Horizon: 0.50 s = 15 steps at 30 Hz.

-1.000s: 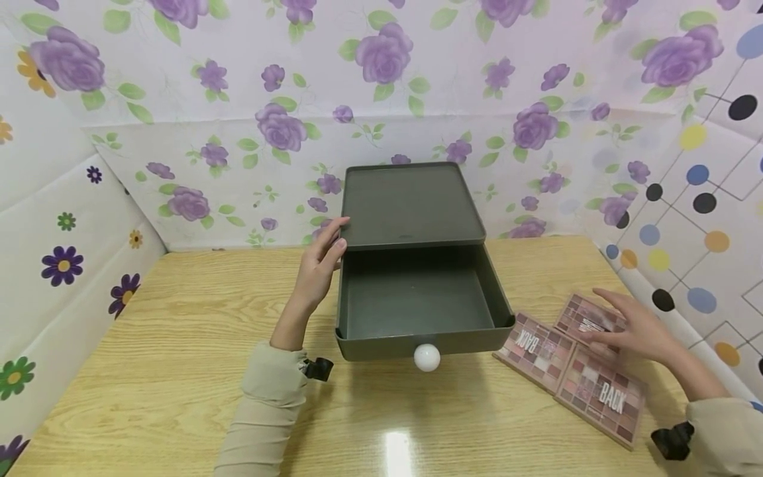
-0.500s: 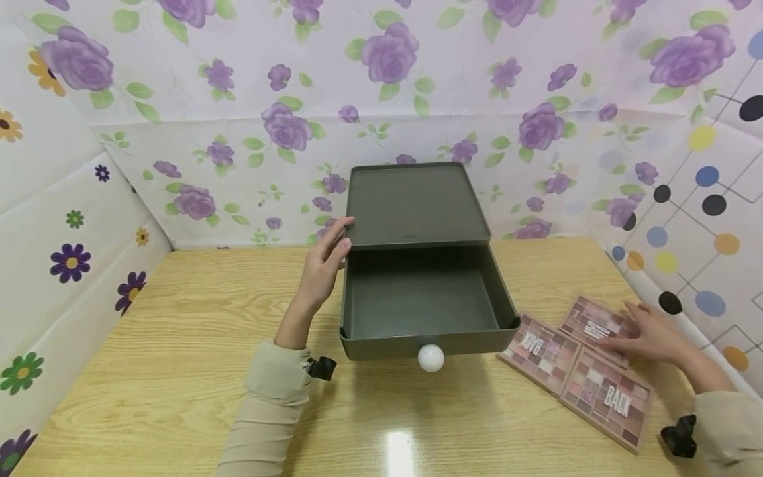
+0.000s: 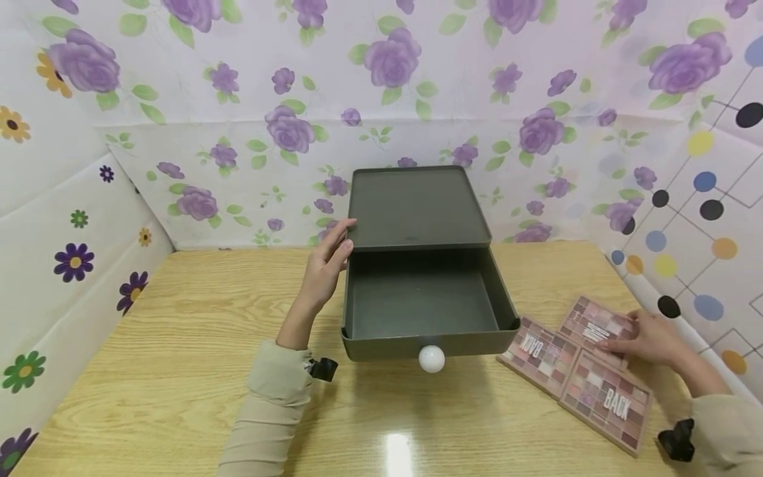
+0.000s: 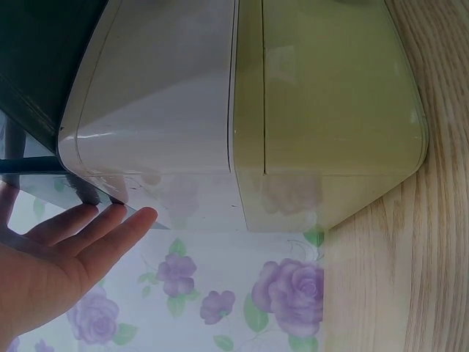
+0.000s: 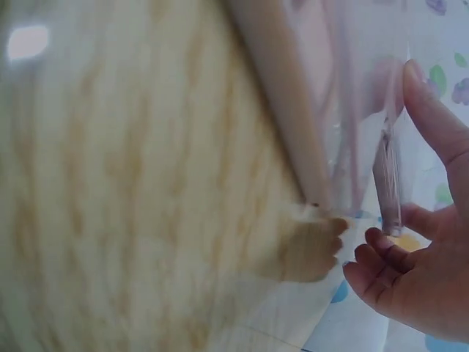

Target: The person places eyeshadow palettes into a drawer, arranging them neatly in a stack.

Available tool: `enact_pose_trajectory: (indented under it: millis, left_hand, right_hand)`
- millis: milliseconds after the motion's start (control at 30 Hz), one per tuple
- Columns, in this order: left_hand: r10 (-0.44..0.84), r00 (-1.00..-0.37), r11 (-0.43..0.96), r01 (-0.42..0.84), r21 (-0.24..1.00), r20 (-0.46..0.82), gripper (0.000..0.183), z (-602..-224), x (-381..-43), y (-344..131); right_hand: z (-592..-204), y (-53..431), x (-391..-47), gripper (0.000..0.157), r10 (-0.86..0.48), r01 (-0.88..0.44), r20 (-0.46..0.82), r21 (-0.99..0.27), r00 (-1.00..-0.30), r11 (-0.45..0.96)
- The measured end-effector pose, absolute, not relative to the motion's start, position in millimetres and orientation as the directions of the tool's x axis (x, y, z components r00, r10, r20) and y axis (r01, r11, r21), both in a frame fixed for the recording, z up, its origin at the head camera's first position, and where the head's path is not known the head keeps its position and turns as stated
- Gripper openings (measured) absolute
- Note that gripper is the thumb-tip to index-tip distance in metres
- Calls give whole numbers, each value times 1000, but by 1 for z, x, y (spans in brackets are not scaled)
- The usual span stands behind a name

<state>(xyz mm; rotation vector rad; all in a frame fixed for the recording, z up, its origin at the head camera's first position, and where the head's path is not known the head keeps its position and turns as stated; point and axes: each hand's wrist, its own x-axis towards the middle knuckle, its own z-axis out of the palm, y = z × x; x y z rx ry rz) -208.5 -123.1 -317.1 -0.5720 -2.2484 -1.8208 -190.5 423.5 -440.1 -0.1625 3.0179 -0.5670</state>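
Note:
A dark grey-green drawer (image 3: pixel 417 298) with a white round knob (image 3: pixel 432 358) is pulled out from under the flat top (image 3: pixel 417 205) of a drawer unit. Along the unit's left side lies my left hand (image 3: pixel 324 271), fingers extended, fingertips at the top's edge. To the right of the drawer, three pinkish eyeshadow palettes lie together: one at left (image 3: pixel 539 354), one in front (image 3: pixel 608 401) and one at the back (image 3: pixel 587 324). My right hand (image 3: pixel 650 338) grips the back palette by its right end, thumb over its face and fingers at the edge.
Below the dark drawer, the left wrist view shows a white drawer section (image 4: pixel 157 95) and a yellow-green one (image 4: pixel 337 95). A wood-grain table (image 3: pixel 197 364) carries everything. Floral-patterned sheeting (image 3: pixel 238 79) stands behind, with a dotted sheet (image 3: pixel 715 265) close on the right.
My right hand has come down from above the back palette, its fingers closing in on the right end. My left hand keeps its place on the drawer unit.

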Motion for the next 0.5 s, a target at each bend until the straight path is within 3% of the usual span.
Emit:
enact_pose_trajectory:
  millis: [267,367,500]
  left_hand:
    - [174,-905,172,415,893,388,43,-317,-207,-124]
    - [179,-902,171,423,890,394,43,-316,-207,-123]
    - [183,-900,172,426,888,397,43,-316,-207,-123]
  right_hand:
    - [-436,421,-186,90,-35,38,-126,-530,-991,847]
    - [-437,426,-185,84,-46,56,-140,-646,-989,761]
    - [-446,442,-185,62,-76,37,-104,-796,-992,605]
